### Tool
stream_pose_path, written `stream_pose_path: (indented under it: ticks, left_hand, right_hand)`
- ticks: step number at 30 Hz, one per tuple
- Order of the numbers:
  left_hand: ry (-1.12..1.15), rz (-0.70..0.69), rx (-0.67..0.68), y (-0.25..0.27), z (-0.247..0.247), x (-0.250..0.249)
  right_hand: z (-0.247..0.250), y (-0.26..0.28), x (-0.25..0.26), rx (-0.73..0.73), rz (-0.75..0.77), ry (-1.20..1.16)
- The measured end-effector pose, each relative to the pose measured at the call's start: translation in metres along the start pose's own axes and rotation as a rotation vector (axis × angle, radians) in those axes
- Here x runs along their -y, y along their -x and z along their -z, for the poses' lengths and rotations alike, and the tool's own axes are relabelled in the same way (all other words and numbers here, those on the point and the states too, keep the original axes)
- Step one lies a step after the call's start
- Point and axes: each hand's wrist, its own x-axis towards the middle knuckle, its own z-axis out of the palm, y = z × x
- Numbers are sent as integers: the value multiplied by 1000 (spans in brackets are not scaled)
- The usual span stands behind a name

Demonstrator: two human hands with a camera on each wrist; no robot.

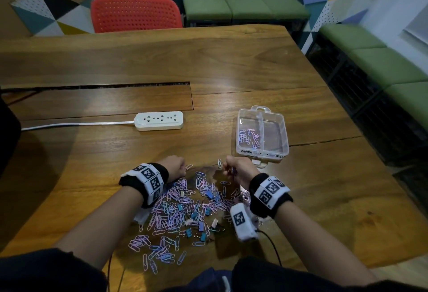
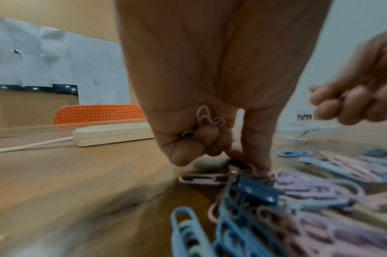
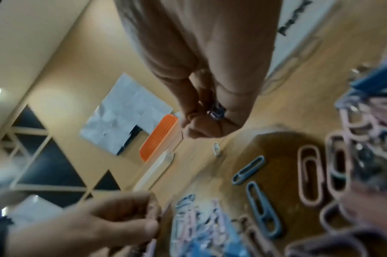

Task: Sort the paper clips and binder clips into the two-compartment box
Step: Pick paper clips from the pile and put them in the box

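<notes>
A pile of pink and blue paper clips (image 1: 171, 213) mixed with blue binder clips (image 1: 203, 210) lies on the wooden table in front of me. The clear two-compartment box (image 1: 281, 138) stands beyond it to the right; several paper clips lie in its left compartment and its right compartment looks bare. My left hand (image 1: 183, 169) is at the pile's far edge, its fingers curled round pink paper clips (image 2: 204, 118) while thumb and forefinger touch the pile. My right hand (image 1: 228, 169) hovers near the box's front, its curled fingers gripping a small dark binder clip (image 3: 216, 112).
A white power strip (image 1: 159, 120) with its cord lies to the far left of the box. A cable slot (image 1: 104, 86) cuts the table behind it. A red chair (image 1: 135, 13) and green benches (image 1: 245, 9) stand past the table's edges.
</notes>
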Motion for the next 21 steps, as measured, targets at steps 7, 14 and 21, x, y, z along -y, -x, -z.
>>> stream_pose_path:
  ticks: [7, 14, 21]
  left_hand:
    - [953, -58, 15, 10, 1, -13]
    - [350, 120, -204, -4, 2, -22]
    - [105, 112, -111, -3, -3, -23]
  right_hand:
    - [-19, -26, -4, -269, 226, 891]
    - [-26, -34, -12, -239, 197, 1178]
    - [0, 4, -12, -8, 193, 783]
